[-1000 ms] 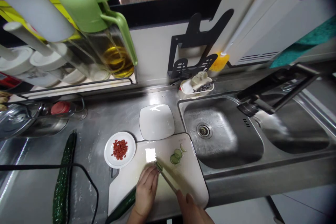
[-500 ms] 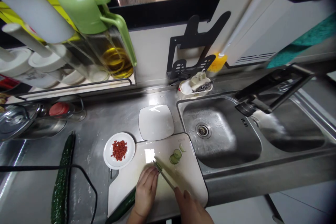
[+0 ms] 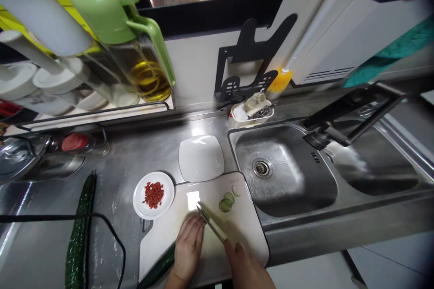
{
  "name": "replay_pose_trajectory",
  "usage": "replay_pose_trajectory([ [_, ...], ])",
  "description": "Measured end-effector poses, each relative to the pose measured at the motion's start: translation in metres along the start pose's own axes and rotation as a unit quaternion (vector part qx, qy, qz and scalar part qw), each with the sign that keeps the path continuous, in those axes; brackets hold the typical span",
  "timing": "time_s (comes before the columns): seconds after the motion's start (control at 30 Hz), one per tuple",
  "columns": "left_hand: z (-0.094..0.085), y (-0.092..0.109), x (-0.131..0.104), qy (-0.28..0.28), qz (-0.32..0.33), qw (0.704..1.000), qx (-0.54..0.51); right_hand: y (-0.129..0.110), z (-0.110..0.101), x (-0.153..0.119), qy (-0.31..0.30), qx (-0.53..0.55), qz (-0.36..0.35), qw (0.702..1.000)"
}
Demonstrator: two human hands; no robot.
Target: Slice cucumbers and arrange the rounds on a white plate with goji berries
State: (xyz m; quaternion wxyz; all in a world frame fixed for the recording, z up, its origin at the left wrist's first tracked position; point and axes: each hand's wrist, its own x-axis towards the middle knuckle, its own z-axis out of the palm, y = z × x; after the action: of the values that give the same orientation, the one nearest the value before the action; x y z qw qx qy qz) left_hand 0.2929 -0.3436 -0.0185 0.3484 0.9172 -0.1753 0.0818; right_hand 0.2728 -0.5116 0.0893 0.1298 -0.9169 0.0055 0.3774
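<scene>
My left hand (image 3: 188,244) is closed round a dark green cucumber (image 3: 159,265) that lies on the white cutting board (image 3: 247,230). Its fingers cover the cut end. Gripped in my right hand (image 3: 244,265) is a knife (image 3: 213,226), its blade slanting up and left against the cucumber by my left fingertips. Several thin cucumber slices (image 3: 226,202) lie on the board, right of the blade. A second, whole cucumber (image 3: 78,235) rests on the steel counter at the left, crossed by a black cord.
Beyond the board stand a white square plate (image 3: 201,158) and a round plate (image 3: 139,198) of red berries. At the right is a steel sink (image 3: 285,167) under a black faucet (image 3: 352,113). An oil jug (image 3: 149,72) stands on the shelf at the back left.
Almost nothing differs. The knife and my right hand have shifted very slightly left; my left hand keeps its hold on the cucumber.
</scene>
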Motion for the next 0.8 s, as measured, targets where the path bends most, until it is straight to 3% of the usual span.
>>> replay_pose_trajectory([
  [0.8,-0.001,0.001,0.000,-0.008,-0.002,1.000,0.006,-0.001,0.043,0.033,0.069,-0.015,-0.014,0.997],
])
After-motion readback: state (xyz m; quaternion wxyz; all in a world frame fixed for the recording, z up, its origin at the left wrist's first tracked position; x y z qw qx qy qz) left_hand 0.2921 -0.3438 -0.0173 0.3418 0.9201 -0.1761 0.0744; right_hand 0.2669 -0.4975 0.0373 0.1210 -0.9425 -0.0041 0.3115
